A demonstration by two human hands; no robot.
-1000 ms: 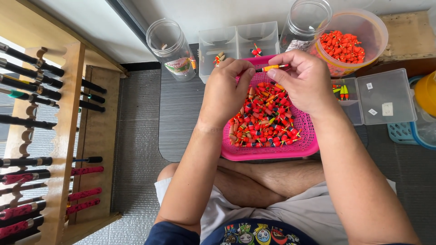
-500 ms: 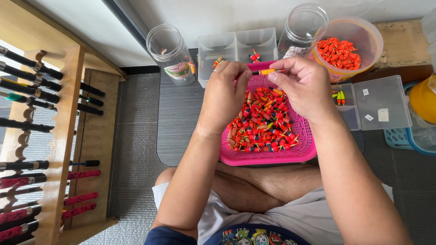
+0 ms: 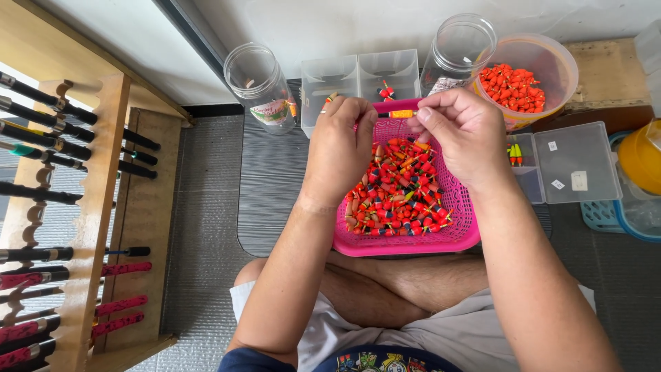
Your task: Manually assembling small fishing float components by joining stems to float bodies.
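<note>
That little orange-and-yellow stick float lies crosswise just above the pink plastic basket rim, right hand pinching one end, left hand curled closed at the other.

Pink mesh basket is holding red, orange and black floats; orange-yellow float is showing between fingers; clear tub is holding orange-red pieces; grey ribbed mat is underlying.

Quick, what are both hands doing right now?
Left hand: closed around one end of a small yellow-orange fishing float.
Right hand: pinching the same float's other end, above the pink plastic basket.
</note>
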